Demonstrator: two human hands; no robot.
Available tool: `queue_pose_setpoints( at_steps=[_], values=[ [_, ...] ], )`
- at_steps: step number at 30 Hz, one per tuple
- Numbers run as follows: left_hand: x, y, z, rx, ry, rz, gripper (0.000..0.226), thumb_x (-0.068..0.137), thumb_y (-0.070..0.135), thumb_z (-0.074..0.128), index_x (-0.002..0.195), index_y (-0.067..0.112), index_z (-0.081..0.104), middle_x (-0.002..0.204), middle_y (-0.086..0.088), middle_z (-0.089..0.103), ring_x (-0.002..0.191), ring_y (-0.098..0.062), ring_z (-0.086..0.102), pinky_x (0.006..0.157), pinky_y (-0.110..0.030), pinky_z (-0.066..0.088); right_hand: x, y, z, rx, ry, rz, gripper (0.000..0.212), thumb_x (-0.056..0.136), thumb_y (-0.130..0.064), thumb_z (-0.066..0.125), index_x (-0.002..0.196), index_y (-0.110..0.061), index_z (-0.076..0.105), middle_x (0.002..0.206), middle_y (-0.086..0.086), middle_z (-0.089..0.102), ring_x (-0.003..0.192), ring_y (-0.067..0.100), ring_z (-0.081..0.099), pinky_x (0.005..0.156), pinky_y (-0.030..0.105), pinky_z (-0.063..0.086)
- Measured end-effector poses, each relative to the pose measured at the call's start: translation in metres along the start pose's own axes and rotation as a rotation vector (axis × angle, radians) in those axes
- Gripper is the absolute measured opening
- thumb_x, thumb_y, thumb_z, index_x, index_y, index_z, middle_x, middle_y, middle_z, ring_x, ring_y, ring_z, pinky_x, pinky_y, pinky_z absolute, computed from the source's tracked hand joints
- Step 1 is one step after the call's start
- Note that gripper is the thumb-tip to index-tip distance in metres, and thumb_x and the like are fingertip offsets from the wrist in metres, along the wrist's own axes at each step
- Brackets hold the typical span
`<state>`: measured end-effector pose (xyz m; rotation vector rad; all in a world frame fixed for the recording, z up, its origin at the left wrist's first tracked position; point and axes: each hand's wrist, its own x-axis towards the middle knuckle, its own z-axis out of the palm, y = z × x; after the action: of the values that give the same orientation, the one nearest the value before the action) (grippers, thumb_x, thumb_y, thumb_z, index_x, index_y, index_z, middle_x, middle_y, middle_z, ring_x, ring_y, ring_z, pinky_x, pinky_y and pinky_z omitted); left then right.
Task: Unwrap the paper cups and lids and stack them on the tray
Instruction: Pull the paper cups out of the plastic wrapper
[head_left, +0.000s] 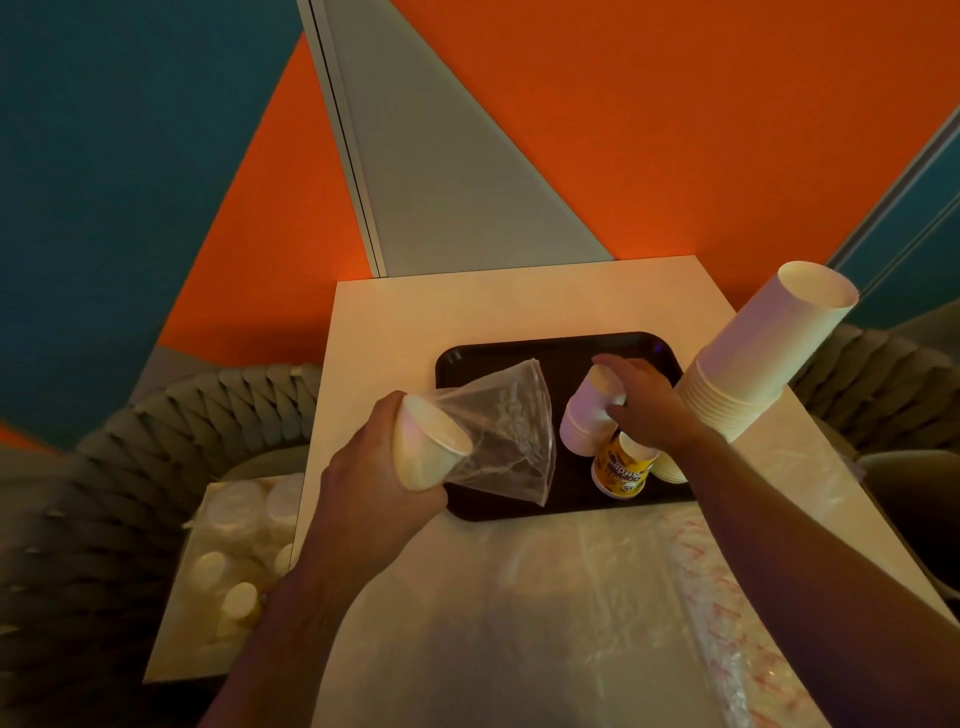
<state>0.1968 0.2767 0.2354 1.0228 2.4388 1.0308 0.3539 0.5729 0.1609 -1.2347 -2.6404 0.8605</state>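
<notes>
Room: orange and teal wall (675, 130), white table (415, 312), woven chairs either side.
Tray (519, 358): black, mid-table.
Left hand (374, 483): near tray's left edge, grips white cup (428, 449) with clear plastic wrap (498, 431) trailing over tray.
Right hand (644, 400): over tray, fingers curled on short cup stack (584, 421).
Yellow cup (623, 467): on tray, front right.
Tall cup stack (753, 358): right of tray, leaning.
Plastic sheets (571, 597): table in front of tray.
Lids pack (234, 545): left of tray, lower surface.

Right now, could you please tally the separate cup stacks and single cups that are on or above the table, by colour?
White cups or stacks: 3 – tall stack at the right, stack under the right hand, cup in the left hand with the plastic wrap.
Yellow printed cups: 1, on the tray.
Total: 4
</notes>
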Motion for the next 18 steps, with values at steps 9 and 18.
queue_pose_setpoints(
  at_steps=[9,18],
  values=[
    [-0.001,0.004,-0.001,-0.010,0.022,0.046,0.085,0.070,0.030,0.089,0.142,0.031,0.043,0.111,0.018,0.054,0.099,-0.005,0.051,0.073,-0.017,0.040,-0.027,-0.028,-0.018,0.030,0.272,-0.086,0.042,0.087,0.006,0.060,0.123,-0.016,0.062,0.124,0.005,0.061,0.108,0.021,0.060,0.079,0.017,0.042],
    [0.004,0.013,0.008,-0.050,-0.023,0.050,0.088,0.074,0.033,0.088,0.146,0.032,0.038,0.121,0.018,0.054,0.107,-0.005,0.051,0.088,-0.026,0.046,-0.087,-0.097,-0.042,0.686,-0.133,-0.325,0.024,0.094,0.007,0.062,0.097,-0.011,0.078,0.089,0.004,0.078,0.082,0.012,0.074,0.070,0.020,0.056]
  ],
)
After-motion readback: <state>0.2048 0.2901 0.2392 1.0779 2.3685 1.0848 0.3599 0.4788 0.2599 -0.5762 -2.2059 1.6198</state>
